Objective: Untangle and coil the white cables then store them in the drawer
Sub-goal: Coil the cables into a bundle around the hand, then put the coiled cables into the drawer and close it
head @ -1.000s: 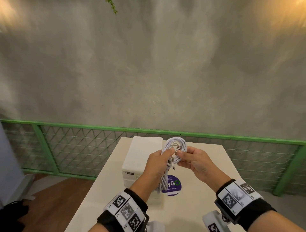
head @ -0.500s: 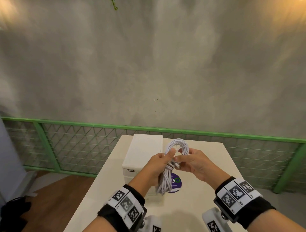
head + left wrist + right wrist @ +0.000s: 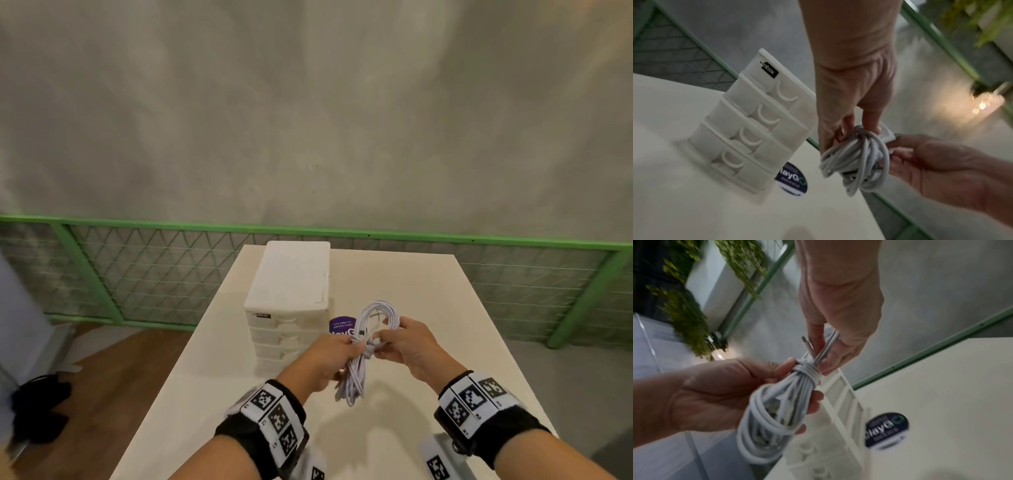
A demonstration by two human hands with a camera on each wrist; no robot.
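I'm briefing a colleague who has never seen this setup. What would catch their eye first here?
First, the white cable bundle, held above the table by both hands: the left hand grips its wrapped middle and the right hand pinches the upper loops. Next, the white drawer unit, all drawers closed, stands left of the bundle beside a round purple sticker.

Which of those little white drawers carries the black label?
The top drawer of the drawer unit; the three below it have plain white fronts.
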